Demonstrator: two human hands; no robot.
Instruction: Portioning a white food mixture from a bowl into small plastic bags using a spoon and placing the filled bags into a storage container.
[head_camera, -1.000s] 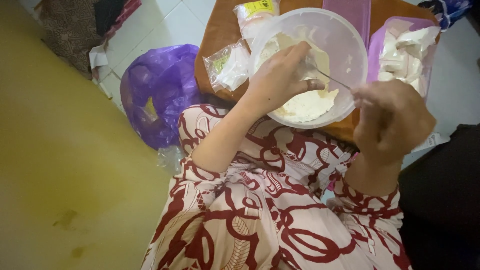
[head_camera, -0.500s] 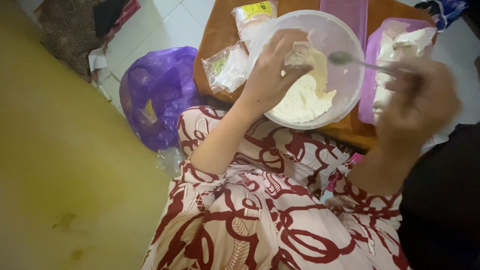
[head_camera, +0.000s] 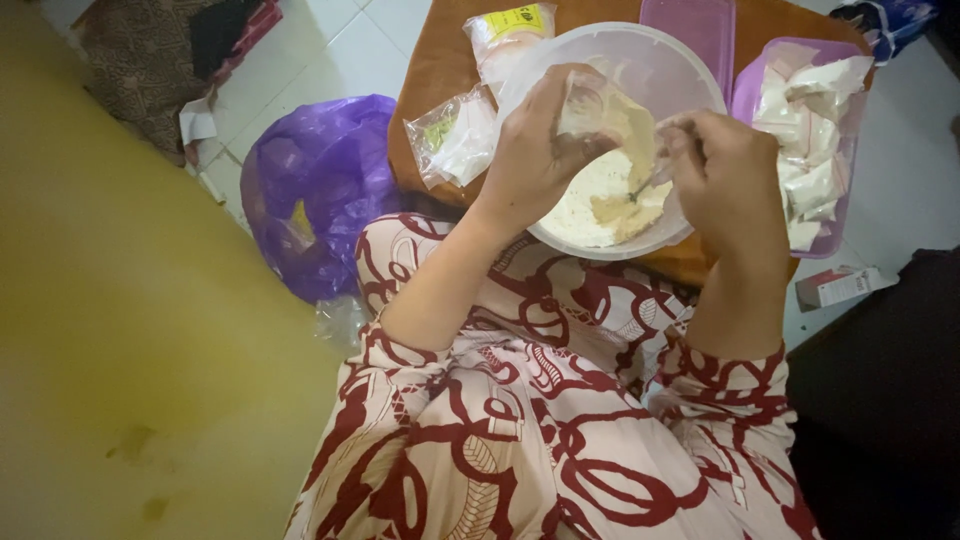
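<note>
The left hand (head_camera: 535, 150) is raised over the near left part of a translucent white plastic bowl (head_camera: 690, 80), its fingers (head_camera: 580, 150) pinched narrow around a small clear plastic bag (head_camera: 585, 105) that stands upright above the bowl's contents. The right hand (head_camera: 725, 175) hangs over the bowl's right rim, fingers curled closed around the handle of a metal spoon (head_camera: 640, 185); the spoon's tip dips into the pale, crumbly mixture (head_camera: 600, 205) heaped in the near half of the bowl. Bag and spoon sit near each other, apart, with the mixture below both.

The bowl rests on a small brown bench (head_camera: 440, 70), close to its near edge, which lies just above the person's lap in a red-and-cream patterned garment (head_camera: 540, 400). To the bowl's left, two sealed packets (head_camera: 455, 135) crowd the bench. To its right, touching or nearly so, stands a purple container (head_camera: 845, 215) stuffed with filled white bags, and a purple lid (head_camera: 690, 25) lies behind. Little bare bench is left around the bowl. On the tiled floor to the left sits a purple plastic bag (head_camera: 310, 180); a small box (head_camera: 835, 287) lies on the floor at right.
</note>
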